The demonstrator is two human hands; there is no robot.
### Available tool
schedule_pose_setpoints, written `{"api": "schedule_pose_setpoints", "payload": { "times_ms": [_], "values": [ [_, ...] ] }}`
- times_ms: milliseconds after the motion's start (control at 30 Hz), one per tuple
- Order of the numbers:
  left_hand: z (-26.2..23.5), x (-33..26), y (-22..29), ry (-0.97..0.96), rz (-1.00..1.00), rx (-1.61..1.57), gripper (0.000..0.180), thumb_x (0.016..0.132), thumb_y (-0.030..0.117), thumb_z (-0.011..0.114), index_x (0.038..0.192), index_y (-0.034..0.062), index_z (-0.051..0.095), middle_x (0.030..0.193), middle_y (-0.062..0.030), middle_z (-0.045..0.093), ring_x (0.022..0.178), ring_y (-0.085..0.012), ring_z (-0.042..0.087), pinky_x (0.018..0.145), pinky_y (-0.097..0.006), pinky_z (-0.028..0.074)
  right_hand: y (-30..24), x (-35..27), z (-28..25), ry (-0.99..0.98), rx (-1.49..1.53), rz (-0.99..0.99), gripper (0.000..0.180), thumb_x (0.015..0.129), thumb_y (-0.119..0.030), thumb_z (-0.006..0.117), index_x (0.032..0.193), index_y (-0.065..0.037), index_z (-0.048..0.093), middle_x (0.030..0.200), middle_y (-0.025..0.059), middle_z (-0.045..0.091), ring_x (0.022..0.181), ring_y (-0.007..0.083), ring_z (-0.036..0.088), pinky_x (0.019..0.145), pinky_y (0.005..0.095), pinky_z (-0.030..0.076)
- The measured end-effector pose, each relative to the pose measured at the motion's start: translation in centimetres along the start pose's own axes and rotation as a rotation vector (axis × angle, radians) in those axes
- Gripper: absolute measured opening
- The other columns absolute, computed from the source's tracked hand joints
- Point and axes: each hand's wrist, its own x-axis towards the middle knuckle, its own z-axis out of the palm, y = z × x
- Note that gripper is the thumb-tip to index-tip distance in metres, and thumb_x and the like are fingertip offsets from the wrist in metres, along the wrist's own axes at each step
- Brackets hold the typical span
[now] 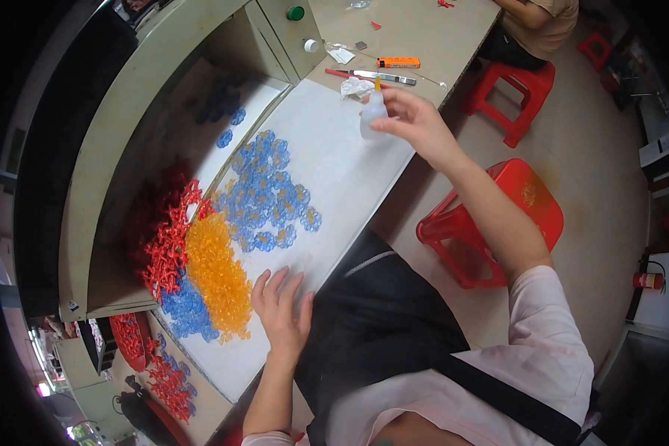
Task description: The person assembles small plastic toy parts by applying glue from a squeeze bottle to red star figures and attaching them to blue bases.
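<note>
My right hand (412, 119) reaches out over the far end of the white work surface (342, 163) and grips a small translucent squeeze bottle (372, 113) with an orange tip, held upright. My left hand (281, 311) rests flat, fingers apart, on the near edge of the surface, holding nothing. Just left of it lies a heap of orange translucent plastic pieces (215, 275). Blue translucent pieces (264, 189) are spread across the middle, and red pieces (167, 245) are piled at the left.
An orange-and-black utility knife (398, 62), a pen-like tool (383, 76) and crumpled paper (355, 88) lie beyond the bottle. Two red plastic stools (498, 215) (516, 93) stand at right. Another person (535, 18) sits at the top. More red pieces (167, 383) lie lower left.
</note>
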Motion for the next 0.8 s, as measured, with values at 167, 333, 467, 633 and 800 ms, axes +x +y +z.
{"api": "schedule_pose_setpoints", "payload": {
  "times_ms": [167, 333, 467, 633, 800],
  "values": [
    [1.5, 0.5, 0.4, 0.019, -0.074, 0.053, 0.032, 0.068, 0.005, 0.064, 0.099, 0.0054, 0.057, 0.112, -0.0153, 0.047, 0.112, -0.0363, 0.034, 0.093, -0.043, 0.028, 4.0, 8.7, -4.6, 0.065, -0.183, -0.054, 0.03, 0.073, -0.013, 0.064, 0.099, -0.002, 0.055, 0.09, 0.0078, 0.061, 0.084, 0.0162, 0.059, 0.076, 0.0269, 0.044],
    [1.6, 0.2, 0.3, 0.029, -0.12, 0.13, 0.033, 0.068, 0.007, 0.063, 0.1, 0.0064, 0.056, 0.114, -0.0155, 0.046, 0.113, -0.0371, 0.032, 0.094, -0.045, 0.026, 6.1, 15.2, -6.6, 0.197, -0.541, -0.071, 0.033, 0.069, -0.013, 0.065, 0.098, -0.004, 0.055, 0.09, 0.0088, 0.063, 0.082, 0.0191, 0.06, 0.073, 0.0294, 0.047],
    [1.7, 0.0, 0.7, -0.015, -0.146, 0.164, 0.032, 0.069, 0.009, 0.061, 0.101, 0.0065, 0.055, 0.114, -0.0155, 0.045, 0.112, -0.0381, 0.033, 0.093, -0.047, 0.026, 8.5, 20.0, -7.3, 0.233, -0.61, -0.151, 0.031, 0.066, -0.012, 0.065, 0.095, -0.006, 0.056, 0.089, 0.012, 0.062, 0.082, 0.0261, 0.059, 0.073, 0.0331, 0.047],
    [1.8, 0.0, 0.6, -0.064, -0.132, 0.189, 0.032, 0.069, 0.009, 0.059, 0.1, 0.0068, 0.054, 0.112, -0.017, 0.045, 0.11, -0.0378, 0.034, 0.092, -0.048, 0.026, 9.1, 23.0, -7.2, 0.108, -0.719, -0.17, 0.032, 0.065, -0.012, 0.065, 0.095, -0.005, 0.056, 0.089, 0.0142, 0.061, 0.084, 0.0295, 0.058, 0.074, 0.0364, 0.046],
    [2.7, -1.3, -1.7, -0.121, -0.146, 0.278, 0.024, 0.073, 0.02, 0.056, 0.096, 0.0104, 0.056, 0.109, -0.0118, 0.049, 0.113, -0.0341, 0.032, 0.094, -0.046, 0.024, 9.1, 24.5, -7.6, -0.215, -0.725, -0.118, 0.038, 0.068, -0.008, 0.062, 0.103, -0.004, 0.048, 0.094, 0.0136, 0.06, 0.083, 0.0285, 0.059, 0.074, 0.0359, 0.046]
  ]
}}
